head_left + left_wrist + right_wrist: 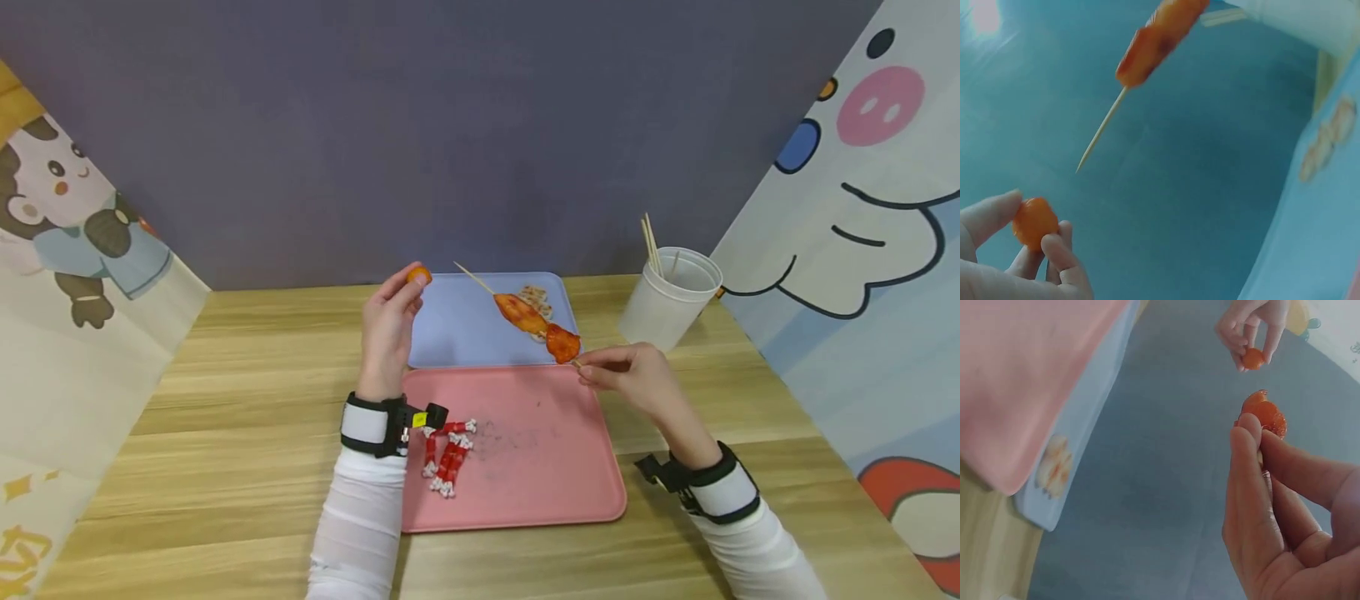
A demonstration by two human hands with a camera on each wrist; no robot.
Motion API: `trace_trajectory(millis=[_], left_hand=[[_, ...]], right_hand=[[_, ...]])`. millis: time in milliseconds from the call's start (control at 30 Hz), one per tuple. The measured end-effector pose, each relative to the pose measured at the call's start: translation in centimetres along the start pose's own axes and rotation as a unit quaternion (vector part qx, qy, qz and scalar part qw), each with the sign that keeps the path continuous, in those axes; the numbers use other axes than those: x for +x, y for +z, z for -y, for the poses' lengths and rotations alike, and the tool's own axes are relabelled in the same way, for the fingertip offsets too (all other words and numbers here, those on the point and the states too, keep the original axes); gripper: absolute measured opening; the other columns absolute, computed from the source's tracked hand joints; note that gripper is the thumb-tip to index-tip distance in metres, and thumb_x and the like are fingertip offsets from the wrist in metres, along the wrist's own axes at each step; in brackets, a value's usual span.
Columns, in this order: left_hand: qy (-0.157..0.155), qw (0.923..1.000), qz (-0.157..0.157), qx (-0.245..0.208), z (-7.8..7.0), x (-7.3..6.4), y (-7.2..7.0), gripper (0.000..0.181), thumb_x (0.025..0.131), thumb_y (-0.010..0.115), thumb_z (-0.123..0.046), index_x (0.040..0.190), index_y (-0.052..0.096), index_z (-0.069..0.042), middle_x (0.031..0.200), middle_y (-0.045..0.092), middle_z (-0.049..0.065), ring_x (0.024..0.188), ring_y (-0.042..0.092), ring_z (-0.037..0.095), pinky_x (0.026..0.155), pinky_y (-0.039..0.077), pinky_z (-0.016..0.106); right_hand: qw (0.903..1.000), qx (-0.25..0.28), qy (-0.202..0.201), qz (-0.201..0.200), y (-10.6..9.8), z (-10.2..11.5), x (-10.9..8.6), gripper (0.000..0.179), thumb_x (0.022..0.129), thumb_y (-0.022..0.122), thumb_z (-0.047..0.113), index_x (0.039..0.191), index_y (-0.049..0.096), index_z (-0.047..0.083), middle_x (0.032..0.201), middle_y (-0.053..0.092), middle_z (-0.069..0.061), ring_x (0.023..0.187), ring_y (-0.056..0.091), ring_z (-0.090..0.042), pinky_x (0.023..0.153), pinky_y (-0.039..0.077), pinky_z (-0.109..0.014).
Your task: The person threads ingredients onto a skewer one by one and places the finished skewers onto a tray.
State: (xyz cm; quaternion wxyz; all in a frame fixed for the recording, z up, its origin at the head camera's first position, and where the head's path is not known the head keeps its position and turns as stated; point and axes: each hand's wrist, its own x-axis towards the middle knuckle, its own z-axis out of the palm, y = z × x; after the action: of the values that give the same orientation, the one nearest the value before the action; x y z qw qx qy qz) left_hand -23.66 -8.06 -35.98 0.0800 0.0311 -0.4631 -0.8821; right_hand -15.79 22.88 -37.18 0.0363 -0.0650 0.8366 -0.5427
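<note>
Orange ball (420, 274) pinched in the left hand (390, 321), apart from the stick (474, 277) the right hand (637, 379) grips near the blue tray (457, 329), suggests threading is underway, the next move calling for lining it up with the bare tip.

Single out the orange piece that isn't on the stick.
The small round piece pinched in the left hand; the other orange pieces are threaded on the stick that the right hand holds.
</note>
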Motion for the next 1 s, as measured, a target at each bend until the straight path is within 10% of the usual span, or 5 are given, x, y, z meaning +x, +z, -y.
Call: trace_trajectory(millis=[567,1000], left_hand=[[-0.078,0.9749,0.061,-0.199,-1.4,-1.4,1.0,0.026,0.093,0.059,-0.024,0.114,0.058,-0.009,0.111,0.056,0.009,0.094,0.049,0.018,0.081,0.043,0.023],[-0.096,0.961,0.059,-0.253,-1.3,-1.1,0.9,0.03,0.093,0.061,-0.025,0.114,0.059,-0.005,0.106,0.061,0.011,0.09,0.052,0.017,0.078,0.047,0.022]], right_hand=[[0.9992,-0.019,-0.035,0.01,0.4,2.1,-2.0,0.02,0.083,0.072,0.009,0.098,0.072,-0.004,0.095,0.07,-0.021,0.074,0.071,-0.013,0.068,0.058,-0.028],[0.9988,-0.031,-0.035,0.014,0.4,2.6,-2.4,0.02,0.083,0.072,0.009,0.099,0.072,-0.003,0.094,0.071,-0.02,0.074,0.071,-0.013,0.068,0.057,-0.026]])
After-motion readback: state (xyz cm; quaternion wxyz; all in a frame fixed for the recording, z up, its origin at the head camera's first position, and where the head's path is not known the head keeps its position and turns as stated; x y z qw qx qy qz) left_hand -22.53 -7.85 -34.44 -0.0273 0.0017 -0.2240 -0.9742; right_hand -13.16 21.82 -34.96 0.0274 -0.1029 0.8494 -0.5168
